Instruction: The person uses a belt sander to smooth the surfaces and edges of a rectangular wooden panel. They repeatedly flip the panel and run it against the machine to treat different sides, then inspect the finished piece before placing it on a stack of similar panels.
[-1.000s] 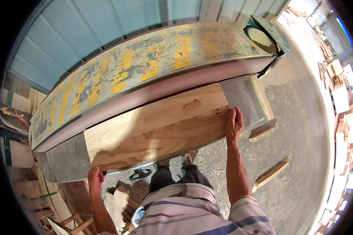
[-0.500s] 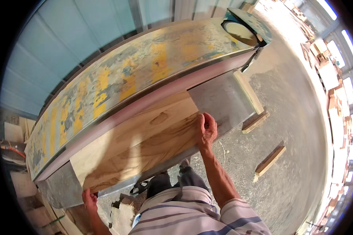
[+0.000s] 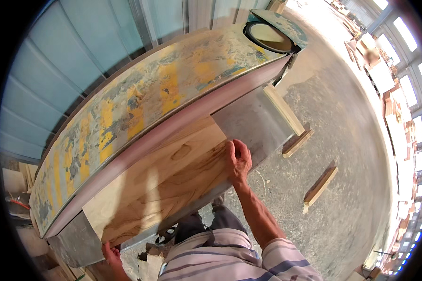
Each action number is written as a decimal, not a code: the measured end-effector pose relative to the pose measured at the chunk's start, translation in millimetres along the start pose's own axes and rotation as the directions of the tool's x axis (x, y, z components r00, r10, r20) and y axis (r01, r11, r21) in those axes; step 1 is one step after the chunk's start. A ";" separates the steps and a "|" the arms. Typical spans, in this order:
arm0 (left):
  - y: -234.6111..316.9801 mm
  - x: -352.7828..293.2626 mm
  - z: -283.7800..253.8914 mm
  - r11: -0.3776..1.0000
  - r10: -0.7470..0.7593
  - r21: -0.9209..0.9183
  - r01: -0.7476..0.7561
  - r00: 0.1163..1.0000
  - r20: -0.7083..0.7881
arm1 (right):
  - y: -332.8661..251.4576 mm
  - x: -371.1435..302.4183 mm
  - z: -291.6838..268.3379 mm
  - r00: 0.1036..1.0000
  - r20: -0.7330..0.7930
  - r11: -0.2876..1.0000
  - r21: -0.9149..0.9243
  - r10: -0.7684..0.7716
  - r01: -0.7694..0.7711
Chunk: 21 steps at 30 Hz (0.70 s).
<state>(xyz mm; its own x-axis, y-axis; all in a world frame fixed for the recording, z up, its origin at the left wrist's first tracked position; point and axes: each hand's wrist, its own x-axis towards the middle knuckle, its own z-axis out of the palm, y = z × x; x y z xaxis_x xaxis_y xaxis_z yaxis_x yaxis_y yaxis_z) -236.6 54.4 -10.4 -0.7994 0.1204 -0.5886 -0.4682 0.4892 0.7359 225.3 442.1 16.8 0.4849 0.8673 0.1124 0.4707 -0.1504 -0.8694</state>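
Wooden board [image 3: 168,175] shifted left along metal table [image 3: 253,119], my left hand [image 3: 111,255] clamped on it, right hand [image 3: 239,163] at its end, grip unclear.

Board [image 3: 182,159] is light tan, brown wavy grain toward near edge; machine cover [image 3: 126,103] shows grey-green with yellow stripes (it looks patchy); band [image 3: 239,89] is dusty pink; bed [image 3: 255,122] grey; wall [image 3: 79,51] pale blue; shirt [image 3: 220,257] pale, navy stripes.

From the wooden panel [image 3: 173,173], the pink sanding belt [image 3: 211,99] walls off 11 o'clock. Bare metal tabletop [image 3: 253,117] gives passage at 2 o'clock, up to a wooden strip [image 3: 284,110]; the right hand [image 3: 239,163] obstructs 3, the person's torso [image 3: 220,257] 5.
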 end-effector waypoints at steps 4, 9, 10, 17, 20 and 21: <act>6.1 -33.3 33.8 0.999 -0.040 0.033 0.039 0.998 0.041 | 31.9 36.1 3.5 0.995 -0.050 0.973 0.217 0.089 -0.076; 0.4 -47.5 51.4 1.000 0.019 0.010 -0.019 0.999 0.044 | 40.9 58.0 -8.1 0.994 -0.045 0.954 0.289 0.098 -0.081; 4.3 -48.0 53.1 0.999 0.017 0.028 -0.018 0.999 0.033 | 37.2 50.0 -4.7 0.996 -0.038 0.956 0.284 0.081 -0.067; -11.1 11.8 -40.3 0.999 0.052 -0.009 -0.053 0.996 -0.078 | 8.4 -39.0 5.0 0.988 0.150 0.978 0.209 -0.046 0.014; -29.3 -8.8 -89.4 0.990 -0.131 -0.066 0.125 0.986 -0.104 | 11.8 -82.9 -19.1 0.959 0.285 0.973 0.220 0.000 -0.065; -32.0 -19.0 -100.3 0.967 -0.250 -0.075 0.242 0.960 -0.124 | 14.0 -91.2 -29.6 0.942 0.334 0.964 0.244 0.020 -0.107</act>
<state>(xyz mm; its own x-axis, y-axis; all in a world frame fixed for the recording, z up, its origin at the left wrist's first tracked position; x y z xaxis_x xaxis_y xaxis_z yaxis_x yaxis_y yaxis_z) -244.2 -50.3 10.8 -0.6973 -0.1141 -0.7077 -0.6747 0.4379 0.5942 209.5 346.8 8.6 0.2198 0.9729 -0.0722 0.2215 -0.1218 -0.9675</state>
